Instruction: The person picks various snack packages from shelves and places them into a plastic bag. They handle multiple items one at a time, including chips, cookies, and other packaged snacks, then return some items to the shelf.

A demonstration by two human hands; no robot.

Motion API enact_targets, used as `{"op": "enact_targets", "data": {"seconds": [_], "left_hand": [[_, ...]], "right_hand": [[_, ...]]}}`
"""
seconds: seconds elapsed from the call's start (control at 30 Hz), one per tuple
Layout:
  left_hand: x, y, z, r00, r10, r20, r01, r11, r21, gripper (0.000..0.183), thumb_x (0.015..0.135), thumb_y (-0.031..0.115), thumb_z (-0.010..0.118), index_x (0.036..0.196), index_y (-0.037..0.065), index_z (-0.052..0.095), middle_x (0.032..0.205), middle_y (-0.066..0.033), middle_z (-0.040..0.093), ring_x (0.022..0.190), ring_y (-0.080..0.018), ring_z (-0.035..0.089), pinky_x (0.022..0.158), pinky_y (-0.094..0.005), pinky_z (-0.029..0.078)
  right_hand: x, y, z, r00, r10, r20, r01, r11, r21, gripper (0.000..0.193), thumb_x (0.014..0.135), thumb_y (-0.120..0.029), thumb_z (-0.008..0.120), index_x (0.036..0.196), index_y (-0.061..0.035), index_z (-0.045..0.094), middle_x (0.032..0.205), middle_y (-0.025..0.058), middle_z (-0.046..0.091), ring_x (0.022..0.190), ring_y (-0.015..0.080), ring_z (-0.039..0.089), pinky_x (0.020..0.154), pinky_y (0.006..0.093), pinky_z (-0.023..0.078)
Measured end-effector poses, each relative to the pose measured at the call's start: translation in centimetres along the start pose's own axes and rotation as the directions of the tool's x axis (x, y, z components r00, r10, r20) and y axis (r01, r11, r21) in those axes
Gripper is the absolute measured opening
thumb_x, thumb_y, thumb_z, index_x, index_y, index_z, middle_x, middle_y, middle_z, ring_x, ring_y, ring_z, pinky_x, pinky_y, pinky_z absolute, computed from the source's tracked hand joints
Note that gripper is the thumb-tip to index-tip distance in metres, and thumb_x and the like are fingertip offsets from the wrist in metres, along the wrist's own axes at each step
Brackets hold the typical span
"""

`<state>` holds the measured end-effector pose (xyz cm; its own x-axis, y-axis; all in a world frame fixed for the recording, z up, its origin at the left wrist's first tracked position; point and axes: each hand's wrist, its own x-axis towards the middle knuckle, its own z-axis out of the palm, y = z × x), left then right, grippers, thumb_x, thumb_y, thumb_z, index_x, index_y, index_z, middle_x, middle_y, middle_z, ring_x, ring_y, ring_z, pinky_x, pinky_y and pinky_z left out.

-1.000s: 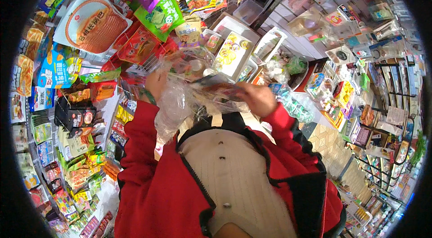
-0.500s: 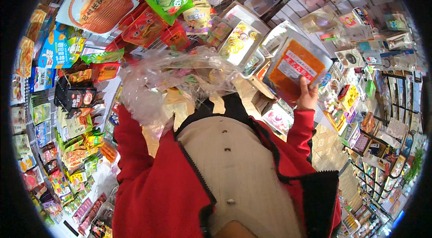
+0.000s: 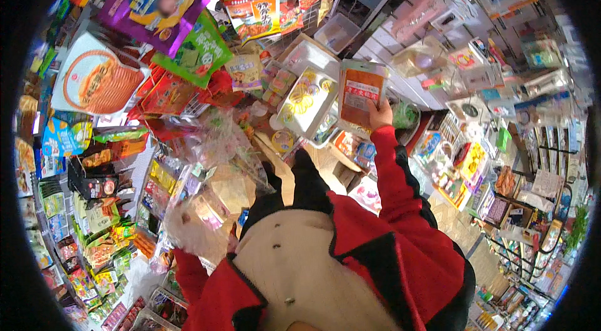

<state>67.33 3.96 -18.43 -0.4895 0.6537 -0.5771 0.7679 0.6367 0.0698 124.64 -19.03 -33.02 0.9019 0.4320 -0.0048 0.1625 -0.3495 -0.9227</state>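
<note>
My right hand (image 3: 380,115) grips the lower right edge of a flat clear packet (image 3: 362,96) filled with something orange-brown and bearing a white and red label. It is held up by the shelf, beside a white tray (image 3: 307,102) with yellow round shapes in it. Low on the left, my left hand (image 3: 233,242) shows only in part near my waist. A crumpled clear plastic bag (image 3: 194,227) bunches around that hand, which seems closed on it; most of its fingers are hidden.
Hanging snack bags, among them a purple bag (image 3: 152,2) and a green bag (image 3: 199,50), crowd the far left. A rack of packaged goods (image 3: 463,55) stands at right. An open cardboard box (image 3: 347,174) sits near my feet on the tan floor.
The orange-brown packet has moved left and away from me in my right hand, over toward the white tray. My left arm and the plastic bag have dropped lower and nearer my body.
</note>
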Motion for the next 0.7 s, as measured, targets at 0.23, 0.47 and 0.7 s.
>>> {"op": "enact_targets", "data": {"seconds": [0.23, 0.47, 0.7], "left_hand": [[-0.2, -10.6, 6.1, 0.931, 0.334, -0.145, -0.363, 0.887, -0.287, 0.030, 0.086, 0.034, 0.052, 0.098, 0.012, 0.067, 0.064, -0.0033, 0.057, 0.050, -0.0147, 0.049, 0.044, -0.0308, 0.039], [-2.3, -14.7, 8.5, 0.997, 0.078, -0.016, -0.079, 0.945, -0.317, 0.030, 0.086, 0.033, 0.052, 0.103, 0.012, 0.066, 0.063, -0.0035, 0.056, 0.050, -0.0139, 0.049, 0.044, -0.0296, 0.039], [-3.0, -16.4, 10.5, 0.996, 0.048, 0.071, -0.025, 0.955, -0.294, 0.031, 0.086, 0.031, 0.053, 0.106, 0.011, 0.064, 0.063, -0.0030, 0.055, 0.051, -0.0126, 0.047, 0.044, -0.0278, 0.038]], "right_hand": [[15.3, 1.1, 9.3, 0.932, -0.145, 0.333, 0.326, 0.736, -0.592, 0.028, 0.087, -0.035, 0.053, 0.111, -0.0200, 0.055, 0.087, 0.0192, 0.064, 0.082, 0.0398, 0.061, 0.068, 0.0491, 0.047], [21.4, 7.3, 18.9, 0.893, 0.015, 0.451, 0.334, 0.649, -0.683, 0.025, 0.087, -0.031, 0.051, 0.108, -0.0171, 0.051, 0.088, 0.0181, 0.064, 0.084, 0.0390, 0.061, 0.068, 0.0518, 0.046], [23.5, 13.0, 22.4, 0.910, 0.107, 0.400, 0.244, 0.641, -0.727, 0.030, 0.088, -0.023, 0.047, 0.117, -0.0234, 0.054, 0.101, 0.0182, 0.063, 0.092, 0.0351, 0.062, 0.075, 0.0475, 0.049]]}}
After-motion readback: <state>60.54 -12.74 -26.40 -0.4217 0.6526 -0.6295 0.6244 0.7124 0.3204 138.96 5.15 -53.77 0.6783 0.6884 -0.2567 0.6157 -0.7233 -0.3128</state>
